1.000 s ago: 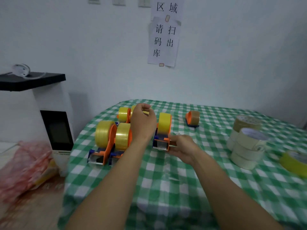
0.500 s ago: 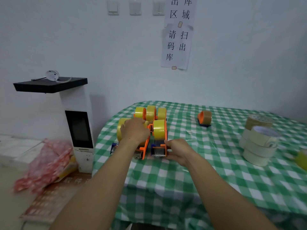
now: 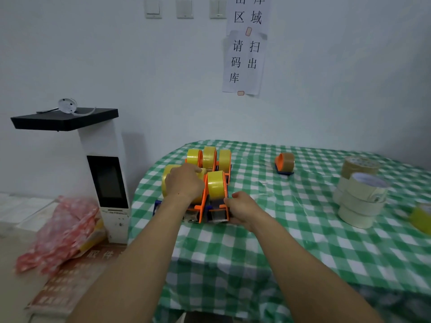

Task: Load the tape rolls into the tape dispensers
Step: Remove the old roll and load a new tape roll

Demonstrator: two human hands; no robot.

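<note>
Hands work at the near-left corner of a desk covered in green-checked cloth, where a cluster of orange tape dispensers stands loaded with yellow tape. The right hand pinches the cutter end of the front dispenser, thumb on its near side and fingers wrapped round its right flank, while the dispenser's own yellow roll sits upright in the frame. The left hand cups the top of the neighbouring roll, its fingers bent over the far side; how hard it bears down cannot be told. Just behind, a rear trio of dispensers stands side by side, each already carrying a roll. A lone dispenser with brown tape sits well apart toward the middle of the desk, and a stack of spare rolls rises at the right, with a loose yellow roll at the frame's edge. Beside the desk stand a white kiosk and a red bag on the floor. The step in hand appears to be setting a freshly loaded dispenser into line with the others. The next move likely calls for releasing both grips, then reaching right across the desk for another spare roll.
</note>
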